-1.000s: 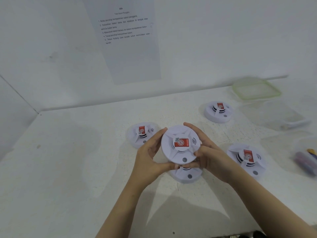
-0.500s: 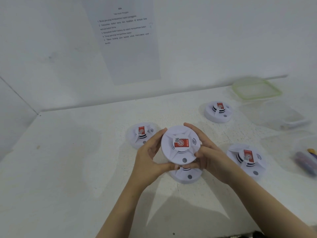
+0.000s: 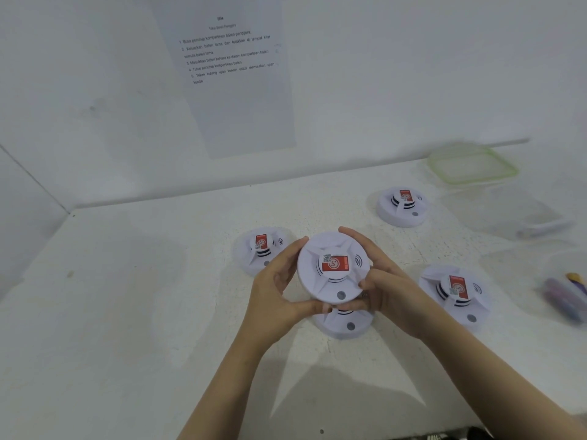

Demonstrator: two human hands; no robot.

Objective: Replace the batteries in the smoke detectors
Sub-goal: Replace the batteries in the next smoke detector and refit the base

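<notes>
I hold a round white smoke detector (image 3: 333, 268) with a red label above the table, its face tilted toward me. My left hand (image 3: 275, 290) grips its left rim and my right hand (image 3: 386, 287) grips its right rim. Directly beneath it another smoke detector (image 3: 344, 323) lies on the table, partly hidden. Three more detectors rest on the table: one to the left (image 3: 261, 250), one at the right (image 3: 454, 293), one at the back right (image 3: 402, 206).
A clear container with a green-rimmed lid (image 3: 473, 166) stands at the back right. Another clear container (image 3: 508, 214) sits beside it. A clear tub with blurred coloured batteries (image 3: 567, 293) is at the right edge. An instruction sheet (image 3: 235, 74) hangs on the wall.
</notes>
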